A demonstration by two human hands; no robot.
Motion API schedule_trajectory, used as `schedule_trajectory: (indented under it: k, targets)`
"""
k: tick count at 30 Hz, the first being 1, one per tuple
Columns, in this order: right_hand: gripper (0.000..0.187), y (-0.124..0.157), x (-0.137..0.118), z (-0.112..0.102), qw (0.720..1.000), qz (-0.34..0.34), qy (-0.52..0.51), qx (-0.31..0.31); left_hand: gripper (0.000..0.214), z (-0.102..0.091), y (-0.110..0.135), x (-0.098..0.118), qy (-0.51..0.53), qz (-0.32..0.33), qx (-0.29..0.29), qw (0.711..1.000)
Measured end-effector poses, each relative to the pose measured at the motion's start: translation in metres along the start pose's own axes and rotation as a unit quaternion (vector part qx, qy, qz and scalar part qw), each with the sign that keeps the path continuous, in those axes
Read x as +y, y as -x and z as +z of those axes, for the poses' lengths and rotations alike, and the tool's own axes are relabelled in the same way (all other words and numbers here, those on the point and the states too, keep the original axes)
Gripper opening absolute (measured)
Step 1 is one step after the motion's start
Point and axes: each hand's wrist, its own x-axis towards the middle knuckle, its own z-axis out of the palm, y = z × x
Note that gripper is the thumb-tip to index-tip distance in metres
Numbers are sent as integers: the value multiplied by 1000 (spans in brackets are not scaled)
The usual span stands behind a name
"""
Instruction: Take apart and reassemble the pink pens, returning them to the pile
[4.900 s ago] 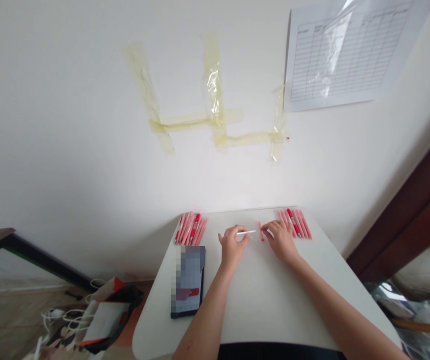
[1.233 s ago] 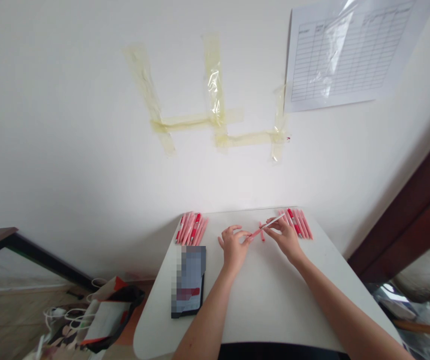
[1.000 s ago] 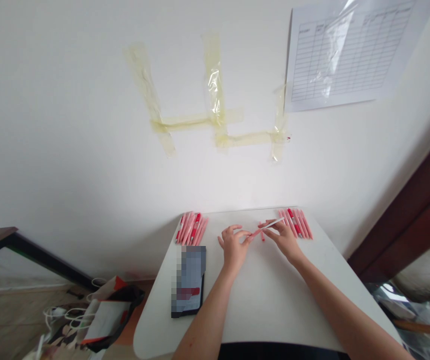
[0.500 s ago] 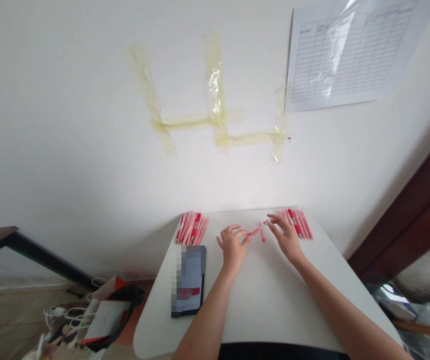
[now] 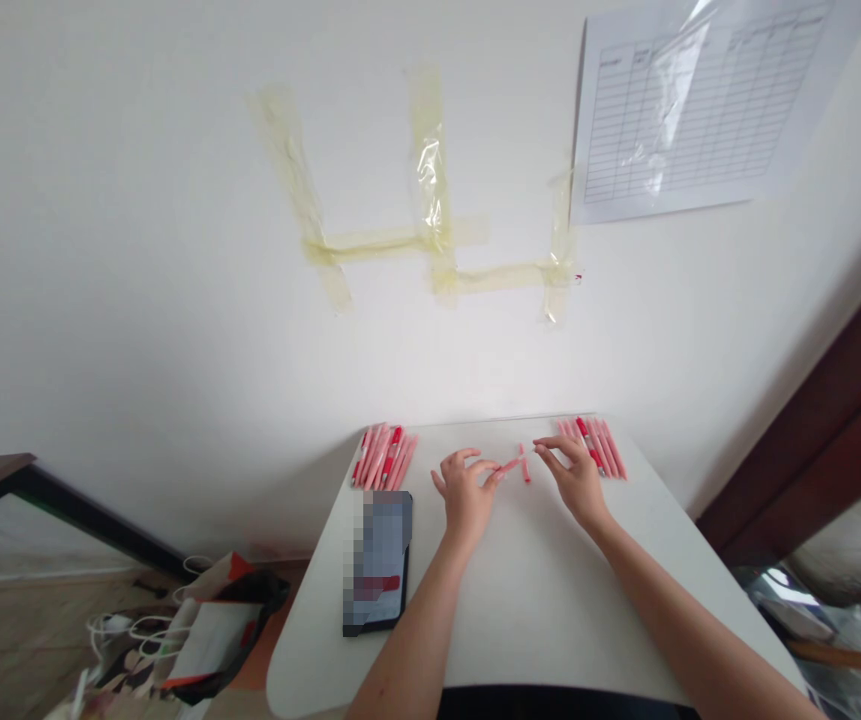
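Over the back half of the white table, my left hand (image 5: 467,500) pinches the pink barrel of a pen (image 5: 509,466) between thumb and forefinger, its other fingers spread. Its thin whitish end points up and right to my right hand (image 5: 574,483), whose thumb and fingertips are closed on that end. Just behind the pen, a short pink pen part (image 5: 525,470) lies on the table. To the left lies a pile of pink and red pens (image 5: 385,458). Close beside my right hand is another row of pens (image 5: 610,450).
A phone (image 5: 385,560) lies left of my left forearm on the white table (image 5: 535,610). The wall behind carries yellowish tape (image 5: 430,160) and a printed sheet (image 5: 685,120). Bags with white cords (image 5: 205,640) stand on the floor at left; dark wood (image 5: 812,440) rises at right.
My right thumb and fingertips have closed together on the pen's thin end; before, they were further apart there. My left hand has barely moved.
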Motion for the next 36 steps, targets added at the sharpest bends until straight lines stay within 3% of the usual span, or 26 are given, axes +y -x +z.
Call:
schedule_trajectory:
  k: [11, 25, 30, 36]
  targets:
    - [44, 1, 5, 1, 995, -47, 80, -27, 12, -1, 2, -3, -36, 32, 14, 999]
    - [46, 2, 11, 3, 990, -63, 122, -6, 12, -3, -4, -5, -8, -53, 10, 999]
    - [36, 3, 13, 3, 984, -77, 157, -15, 13, -4, -5, -8, -36, -94, 29, 995]
    - [22, 11, 10, 9, 948, -158, 264, -80, 17, -7, -4, -10, -122, -105, 71, 984]
